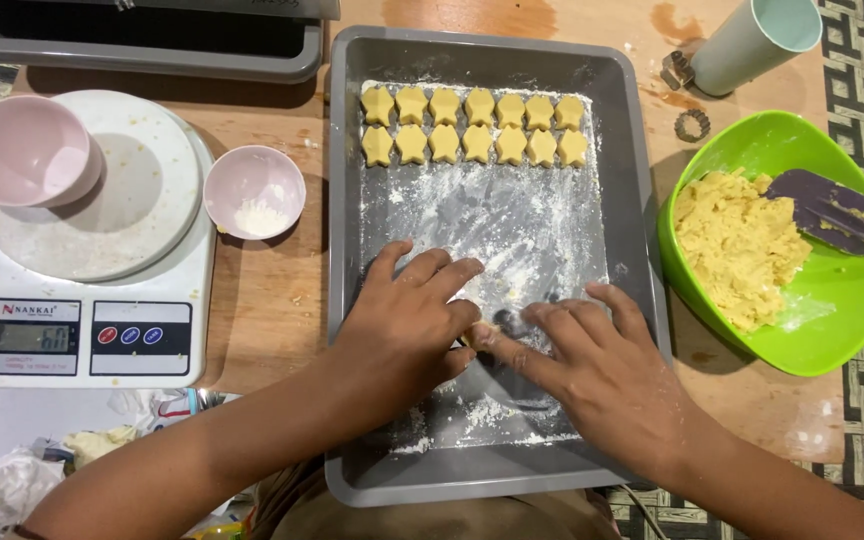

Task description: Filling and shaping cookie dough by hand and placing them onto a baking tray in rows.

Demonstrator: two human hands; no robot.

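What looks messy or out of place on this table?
White flour is scattered unevenly over the grey tray floor. Two small metal cutters lie loose on the wood beside the cup, and brown stains mark the table top.

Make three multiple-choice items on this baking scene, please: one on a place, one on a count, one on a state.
1. Where do the star-shaped dough pieces lie?
A. at the far end of the grey tray
B. in the green bowl
C. on the scale

2. How many rows do the stars form?
A. one
B. two
C. four

3. What does the green bowl hold?
A. nothing
B. water
C. yellow dough and a spatula

Answers: 1 A, they line the tray's far, floured end. 2 B, two rows of seven. 3 C, dough fills its left side beside the spatula.
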